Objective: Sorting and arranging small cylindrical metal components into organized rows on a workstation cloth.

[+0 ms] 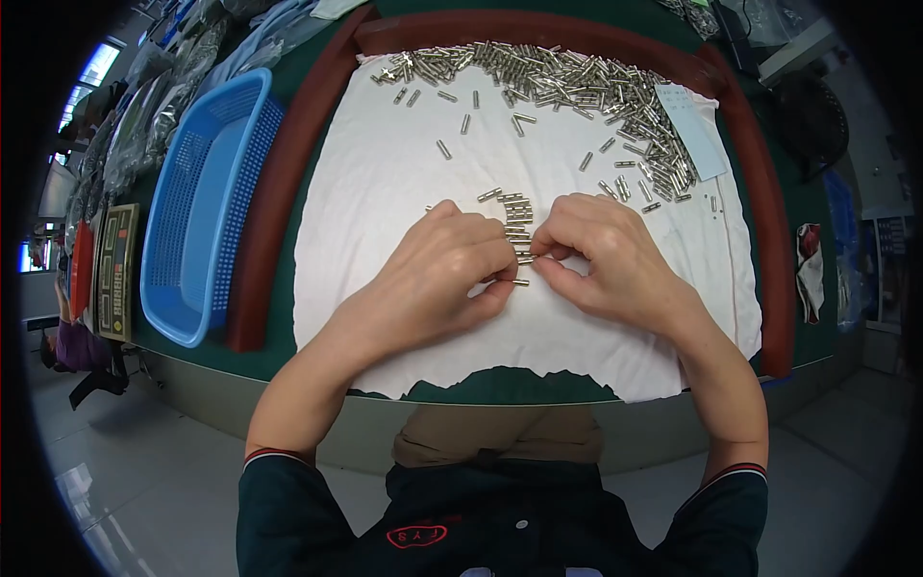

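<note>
Well inside red rails (273,221), left fingers (494,254) and right fingers (554,237) touch metal cylinders (521,283).

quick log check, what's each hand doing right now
Left hand: closed, pinching a small silvery metal cylinder.
Right hand: fingertips close together beside other cylinders; grip cannot be told.

Widest lane I see: bare cloth (370,183), centre left, a few loose pins (465,124) along its upper side. Another at lower centre, below the hands, flanked by both forearms (317,375). Tight between left hand (452,264) and right hand (601,245): pin row (518,213) there. Blocked: pin heap (586,82), upper centre to upper right; rail (274,221) left, top, right; basket (197,207) beyond, far left.
</note>
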Motion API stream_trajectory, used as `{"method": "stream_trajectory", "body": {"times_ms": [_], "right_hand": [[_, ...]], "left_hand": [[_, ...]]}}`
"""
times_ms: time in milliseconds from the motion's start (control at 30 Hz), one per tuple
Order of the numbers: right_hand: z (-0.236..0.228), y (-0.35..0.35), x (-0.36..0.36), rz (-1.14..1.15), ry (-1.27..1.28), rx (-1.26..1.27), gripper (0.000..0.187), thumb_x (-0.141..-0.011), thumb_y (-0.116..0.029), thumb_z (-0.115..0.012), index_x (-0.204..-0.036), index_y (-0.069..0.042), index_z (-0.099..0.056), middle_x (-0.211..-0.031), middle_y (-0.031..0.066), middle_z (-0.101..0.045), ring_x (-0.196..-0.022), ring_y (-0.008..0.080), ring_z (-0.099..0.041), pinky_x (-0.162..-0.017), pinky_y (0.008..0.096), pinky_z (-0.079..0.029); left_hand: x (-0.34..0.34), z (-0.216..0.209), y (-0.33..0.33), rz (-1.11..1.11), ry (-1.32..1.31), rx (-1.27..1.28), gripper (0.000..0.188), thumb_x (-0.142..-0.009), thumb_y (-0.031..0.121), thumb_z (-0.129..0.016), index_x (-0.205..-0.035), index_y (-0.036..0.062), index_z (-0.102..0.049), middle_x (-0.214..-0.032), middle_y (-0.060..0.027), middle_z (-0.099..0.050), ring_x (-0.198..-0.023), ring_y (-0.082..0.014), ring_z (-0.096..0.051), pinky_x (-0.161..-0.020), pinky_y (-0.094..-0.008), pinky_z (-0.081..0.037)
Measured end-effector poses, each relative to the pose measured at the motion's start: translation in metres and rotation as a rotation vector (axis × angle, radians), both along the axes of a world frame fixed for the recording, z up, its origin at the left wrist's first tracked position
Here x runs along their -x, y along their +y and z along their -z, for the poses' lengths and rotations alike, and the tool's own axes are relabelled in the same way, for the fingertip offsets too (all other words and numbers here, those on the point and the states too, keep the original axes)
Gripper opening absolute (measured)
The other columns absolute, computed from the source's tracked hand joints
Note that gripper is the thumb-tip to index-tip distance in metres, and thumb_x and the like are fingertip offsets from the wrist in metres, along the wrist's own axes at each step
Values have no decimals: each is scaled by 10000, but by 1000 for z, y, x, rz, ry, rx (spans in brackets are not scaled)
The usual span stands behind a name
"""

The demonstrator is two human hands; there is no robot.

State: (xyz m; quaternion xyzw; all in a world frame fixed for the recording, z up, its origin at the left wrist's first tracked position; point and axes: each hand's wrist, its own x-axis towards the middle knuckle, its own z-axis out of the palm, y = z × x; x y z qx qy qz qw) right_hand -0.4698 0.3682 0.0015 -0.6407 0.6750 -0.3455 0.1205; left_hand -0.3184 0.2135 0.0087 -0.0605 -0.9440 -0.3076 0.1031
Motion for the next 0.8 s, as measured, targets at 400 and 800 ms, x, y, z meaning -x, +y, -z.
{"method": "stream_trajectory", "body": {"times_ms": [400,800], "right_hand": [[10,-8,2,196,-66,95,47,-771,24,-662,-817,13,-655,-751,88,-599,-682,215,-609,-619,308,-493],[14,-17,-1,238,61,97,99,-798,-22,-651,-891,-8,-680,-819,104,-591,-803,281,-601,-687,391,-482]], "left_hand": [[-2,-6,-24,-471,-94,-20,213,-773,29,-672,-977,-20,-637,-821,-108,-614,-680,-175,-568,-643,-300,-488],[29,23,-20,-362,177,-63,112,-812,-30,-666,-921,-33,-688,-876,-119,-649,-744,-228,-660,-653,-305,-521]]}}
